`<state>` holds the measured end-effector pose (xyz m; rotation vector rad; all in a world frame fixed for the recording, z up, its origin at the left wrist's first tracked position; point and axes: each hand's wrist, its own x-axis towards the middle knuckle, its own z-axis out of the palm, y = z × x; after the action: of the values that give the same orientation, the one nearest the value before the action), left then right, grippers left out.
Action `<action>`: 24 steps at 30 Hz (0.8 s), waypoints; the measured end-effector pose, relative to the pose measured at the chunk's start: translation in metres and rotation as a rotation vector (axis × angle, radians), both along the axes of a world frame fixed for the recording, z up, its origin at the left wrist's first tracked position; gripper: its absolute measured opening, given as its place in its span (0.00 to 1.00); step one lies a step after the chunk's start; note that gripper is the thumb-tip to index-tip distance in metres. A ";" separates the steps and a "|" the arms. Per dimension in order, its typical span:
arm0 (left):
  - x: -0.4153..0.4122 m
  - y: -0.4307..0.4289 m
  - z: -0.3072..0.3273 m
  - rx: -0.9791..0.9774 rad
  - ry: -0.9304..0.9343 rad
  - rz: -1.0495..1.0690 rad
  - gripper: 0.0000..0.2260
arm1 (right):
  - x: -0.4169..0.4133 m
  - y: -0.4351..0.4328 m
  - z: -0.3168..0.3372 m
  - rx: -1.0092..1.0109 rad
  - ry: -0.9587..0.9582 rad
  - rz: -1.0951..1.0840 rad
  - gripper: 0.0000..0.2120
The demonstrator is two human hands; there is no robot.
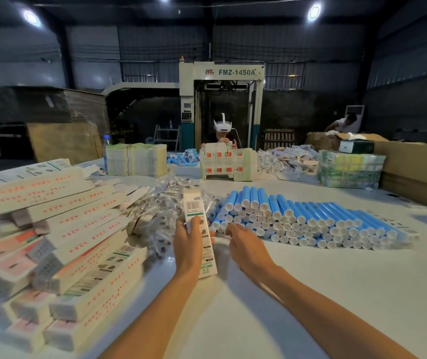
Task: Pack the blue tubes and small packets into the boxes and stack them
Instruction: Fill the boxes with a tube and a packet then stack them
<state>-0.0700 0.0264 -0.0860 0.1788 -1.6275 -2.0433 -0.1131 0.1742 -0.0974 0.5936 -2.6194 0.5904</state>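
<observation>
on my feed the left hand (187,240) grips a long white box (193,206), the right hand (244,246) (fingers loosely curled, holding nothing) just beside the blue tubes (299,218).

In front of us the white table (323,286) is bare on the near right side, so a hand can pass there freely up to the pile of blue tubes (310,218). On the left the stack of boxes (59,255) closes the way in several uneven layers. Between this stack and the tubes the heap of small packets (155,213) fills the table, and the long box (198,216) gripped in our left hand (186,242) stands before it. Our right hand (243,244) hovers just beside the nearest tube ends. Beyond the tubes a bare strip is open, up to the green bundles (349,169) and the cardboard cartons (414,172).
</observation>
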 end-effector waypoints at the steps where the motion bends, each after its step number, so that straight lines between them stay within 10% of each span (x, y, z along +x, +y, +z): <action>1: 0.000 0.002 0.001 0.034 -0.007 -0.063 0.04 | 0.003 0.008 0.005 -0.020 0.021 -0.015 0.10; 12: 0.020 0.032 0.008 -0.142 0.024 -0.492 0.26 | 0.067 0.112 0.113 -0.517 0.254 0.026 0.09; 24: 0.036 0.051 0.012 -0.202 0.076 -0.567 0.18 | 0.070 0.081 0.160 0.107 0.235 0.209 0.08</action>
<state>-0.0343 0.0775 -0.0735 -0.4789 -1.9818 -2.2157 -0.0429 0.2550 0.0622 0.9206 -2.3950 0.4133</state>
